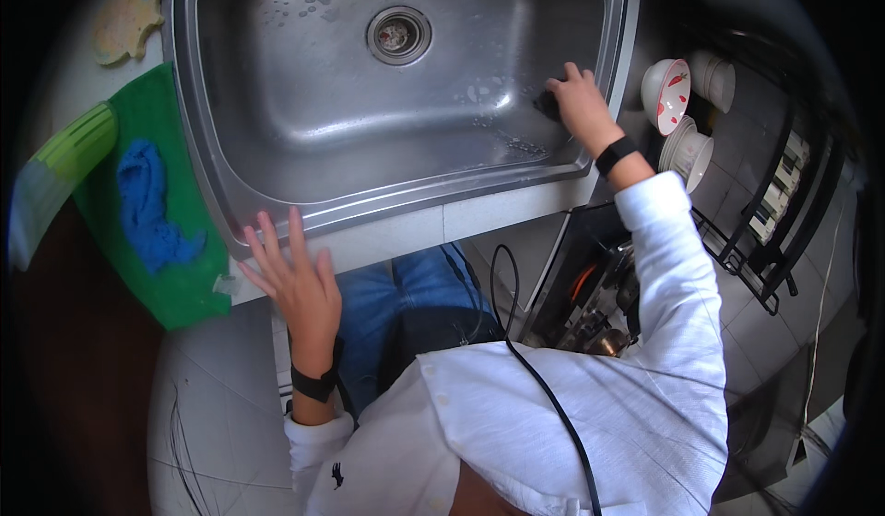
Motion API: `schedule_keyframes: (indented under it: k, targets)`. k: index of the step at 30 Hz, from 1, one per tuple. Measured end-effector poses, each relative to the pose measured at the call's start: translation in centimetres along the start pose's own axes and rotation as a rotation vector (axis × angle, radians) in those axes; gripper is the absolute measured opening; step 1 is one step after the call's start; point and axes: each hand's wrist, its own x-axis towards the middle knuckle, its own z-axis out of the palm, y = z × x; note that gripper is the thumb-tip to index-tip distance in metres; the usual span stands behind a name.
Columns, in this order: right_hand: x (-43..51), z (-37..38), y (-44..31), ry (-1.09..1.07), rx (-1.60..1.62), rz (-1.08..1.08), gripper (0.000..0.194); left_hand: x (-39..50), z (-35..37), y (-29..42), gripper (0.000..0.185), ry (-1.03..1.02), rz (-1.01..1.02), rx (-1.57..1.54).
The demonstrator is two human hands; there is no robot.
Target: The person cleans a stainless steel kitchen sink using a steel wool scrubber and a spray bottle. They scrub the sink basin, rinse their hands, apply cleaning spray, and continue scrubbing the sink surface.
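My right hand (pixel 584 104) reaches into the right end of a stainless steel sink (pixel 332 94). Its fingers are closed around a dark scrubbing pad (pixel 548 104), mostly hidden under the hand, pressed to the basin's right side. Suds and wet streaks mark the steel near it. My left hand (pixel 299 281) lies with spread fingers on the front left rim of the sink and the white counter edge, holding nothing. A round drain (pixel 399 35) sits toward the back of the basin, with small bits of food in its strainer. Water drops cling to the steel at the back left.
Left of the sink, a crumpled blue cloth (pixel 148 205) lies on a green mat (pixel 131 267), beside a green-and-clear plastic item (pixel 69 149). A yellowish sponge (pixel 128 21) lies farther back. To the right stand a bowl with red patterns (pixel 667 94), stacked white bowls (pixel 688 153) and a black rack (pixel 767 239).
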Motion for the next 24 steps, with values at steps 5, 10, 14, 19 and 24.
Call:
schedule_keyframes:
  k: [5,10,14,19,24]
  targets:
    - [-3.2,3.8,-3.5,-0.207,0.481,-0.04,0.025,0.0,0.3,0.0,0.066,0.014,-0.007,-0.001]
    - [-6.7,1.3,-2.3,0.159,0.56,0.061,0.036,0.2,0.1,0.4,0.066,0.009,-0.024,0.007]
    - [-9.5,2.1,2.7,0.298,0.542,0.152,0.029,0.3,0.3,0.6,0.066,0.028,-0.033,0.004]
    - [-13.6,6.2,0.2,0.364,0.544,0.259,0.027,0.3,0.6,0.8,0.065,0.023,-0.035,0.031]
    - [-14.0,4.0,-6.7,0.41,0.649,0.32,0.029,0.4,0.9,1.3,0.064,0.056,-0.023,0.043]
